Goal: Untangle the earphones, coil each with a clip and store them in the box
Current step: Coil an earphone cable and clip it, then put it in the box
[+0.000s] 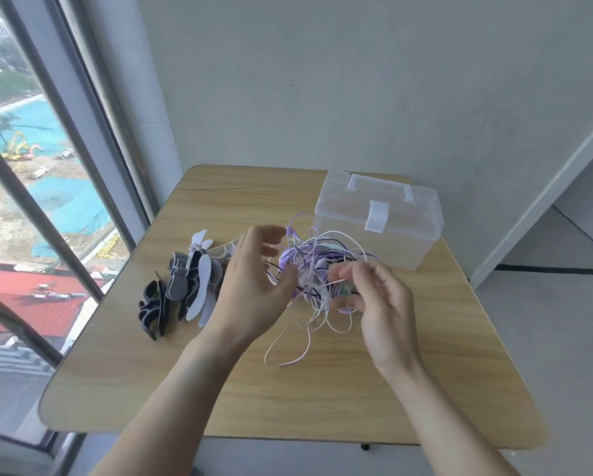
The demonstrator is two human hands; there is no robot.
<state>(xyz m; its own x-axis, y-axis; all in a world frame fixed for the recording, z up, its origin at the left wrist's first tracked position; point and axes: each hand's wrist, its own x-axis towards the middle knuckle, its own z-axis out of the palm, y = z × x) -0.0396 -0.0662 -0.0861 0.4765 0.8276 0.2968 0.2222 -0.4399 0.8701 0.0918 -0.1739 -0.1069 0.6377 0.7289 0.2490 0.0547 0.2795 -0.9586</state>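
Colours and patterns, tabletop lot

Earphones: one tangled bundle of cords in lilac, white, dark purple-black and a trace of pale green; the loose loops trailing toward the near edge are white to pale pink. Clips: a pile mixing dark grey-black pieces edged with pale wavy lines, mid-grey pieces, plain white pieces, and one beige piece with a white spotted or netted pattern. Box: clear, frosted plastic, with handle and latch in opaque white. Table: light yellowish wood grain, streaked lengthwise. Wall: plain pale grey. Window frame: dark grey bars.
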